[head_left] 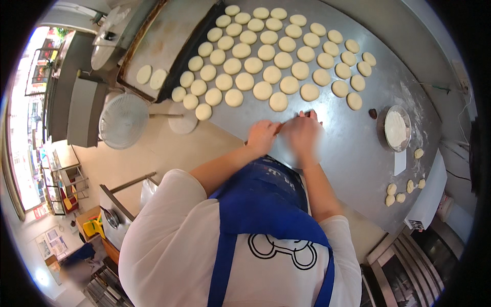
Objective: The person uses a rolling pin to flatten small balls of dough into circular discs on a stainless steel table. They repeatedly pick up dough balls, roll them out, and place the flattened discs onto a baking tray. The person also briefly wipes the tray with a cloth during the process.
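My left hand (262,137) is closed over one end of a brown rod (280,128) that looks like a rolling pin, at the near edge of the steel table (342,143). On its other end rests my right hand (303,137), partly blurred, with the fingers curled over. Whatever lies under the rod is hidden by my hands. Just beyond them, rows of pale round flat dough pieces (279,101) cover the far part of the table. A small dark brown lump (373,113) sits to the right, beside a bowl of white flour (397,128).
Several small dough lumps (400,197) and a white flat card-like piece (400,162) lie at the right. A dark-rimmed griddle (163,41) with two pale rounds (144,74) stands far left. Nearer are a round white fan-like object (123,121) and a metal-framed stand (115,197).
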`<state>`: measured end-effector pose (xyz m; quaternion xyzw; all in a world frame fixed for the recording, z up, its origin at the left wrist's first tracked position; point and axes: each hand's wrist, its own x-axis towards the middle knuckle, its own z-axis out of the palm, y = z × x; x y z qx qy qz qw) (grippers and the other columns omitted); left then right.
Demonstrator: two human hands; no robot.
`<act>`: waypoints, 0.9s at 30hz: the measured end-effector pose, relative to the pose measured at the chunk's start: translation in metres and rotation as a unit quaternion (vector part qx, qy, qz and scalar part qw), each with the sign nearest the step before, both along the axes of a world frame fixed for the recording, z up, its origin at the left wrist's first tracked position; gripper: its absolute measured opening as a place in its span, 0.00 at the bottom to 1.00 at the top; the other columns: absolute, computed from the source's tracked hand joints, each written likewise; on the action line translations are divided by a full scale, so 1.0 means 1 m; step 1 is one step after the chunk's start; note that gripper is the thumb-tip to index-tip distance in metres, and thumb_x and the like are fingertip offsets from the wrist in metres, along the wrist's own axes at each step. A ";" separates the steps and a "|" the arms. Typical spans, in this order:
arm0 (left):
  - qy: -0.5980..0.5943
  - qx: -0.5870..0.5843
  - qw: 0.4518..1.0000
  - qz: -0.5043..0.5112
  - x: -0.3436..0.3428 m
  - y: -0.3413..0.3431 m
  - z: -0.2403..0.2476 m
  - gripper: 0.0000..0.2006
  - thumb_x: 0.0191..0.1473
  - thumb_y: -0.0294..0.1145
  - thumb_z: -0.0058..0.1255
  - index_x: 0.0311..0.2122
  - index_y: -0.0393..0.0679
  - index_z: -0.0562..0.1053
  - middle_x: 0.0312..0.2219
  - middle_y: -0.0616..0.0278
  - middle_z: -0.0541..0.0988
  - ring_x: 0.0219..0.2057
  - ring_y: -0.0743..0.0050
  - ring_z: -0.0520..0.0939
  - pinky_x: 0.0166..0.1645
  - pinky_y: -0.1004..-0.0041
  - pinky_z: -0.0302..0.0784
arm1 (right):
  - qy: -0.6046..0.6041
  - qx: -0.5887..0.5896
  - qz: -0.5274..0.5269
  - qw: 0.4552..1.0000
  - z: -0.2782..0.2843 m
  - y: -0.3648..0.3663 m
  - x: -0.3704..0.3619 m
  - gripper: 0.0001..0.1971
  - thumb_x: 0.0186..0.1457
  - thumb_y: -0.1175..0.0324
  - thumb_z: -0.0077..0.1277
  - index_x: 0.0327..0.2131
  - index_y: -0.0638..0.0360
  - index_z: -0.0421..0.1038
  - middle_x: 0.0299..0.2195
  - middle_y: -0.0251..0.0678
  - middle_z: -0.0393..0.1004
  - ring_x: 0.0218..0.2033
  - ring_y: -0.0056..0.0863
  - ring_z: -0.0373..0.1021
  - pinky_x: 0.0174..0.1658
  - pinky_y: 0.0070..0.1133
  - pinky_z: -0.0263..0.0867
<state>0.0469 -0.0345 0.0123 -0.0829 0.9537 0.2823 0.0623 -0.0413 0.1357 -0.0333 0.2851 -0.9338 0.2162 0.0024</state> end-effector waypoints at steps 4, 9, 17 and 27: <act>0.148 0.001 0.976 -0.160 -0.007 0.015 0.008 0.23 0.47 0.31 0.63 0.51 0.48 0.76 0.39 0.58 0.77 0.45 0.52 0.77 0.53 0.54 0.71 | 0.133 -0.024 -0.043 0.990 -0.022 0.055 0.025 0.21 0.51 0.53 0.59 0.47 0.48 0.76 0.63 0.46 0.60 0.64 0.49 0.55 0.66 0.52 0.41; 0.053 -0.131 0.969 -0.201 -0.028 0.026 0.005 0.37 0.56 0.50 0.56 0.65 0.38 0.63 0.66 0.51 0.62 0.70 0.53 0.56 0.70 0.44 0.50 | -0.082 0.087 -0.174 0.977 0.023 0.085 0.048 0.17 0.51 0.52 0.58 0.39 0.52 0.74 0.41 0.39 0.73 0.47 0.40 0.67 0.55 0.44 0.53; 0.071 -0.198 0.958 -0.196 -0.106 0.026 0.015 0.40 0.58 0.55 0.52 0.67 0.38 0.59 0.70 0.53 0.57 0.72 0.59 0.53 0.71 0.43 0.46 | 0.100 -0.035 -0.173 0.979 0.034 0.071 -0.041 0.23 0.54 0.52 0.56 0.47 0.56 0.72 0.47 0.43 0.72 0.49 0.42 0.68 0.56 0.43 0.57; 0.180 -0.153 0.943 -0.233 -0.102 0.025 0.011 0.30 0.56 0.41 0.56 0.62 0.41 0.68 0.64 0.56 0.68 0.67 0.59 0.64 0.67 0.59 0.61 | 0.070 0.083 -0.144 0.984 0.035 0.076 -0.022 0.29 0.58 0.52 0.53 0.59 0.57 0.68 0.62 0.45 0.66 0.65 0.42 0.60 0.66 0.50 0.48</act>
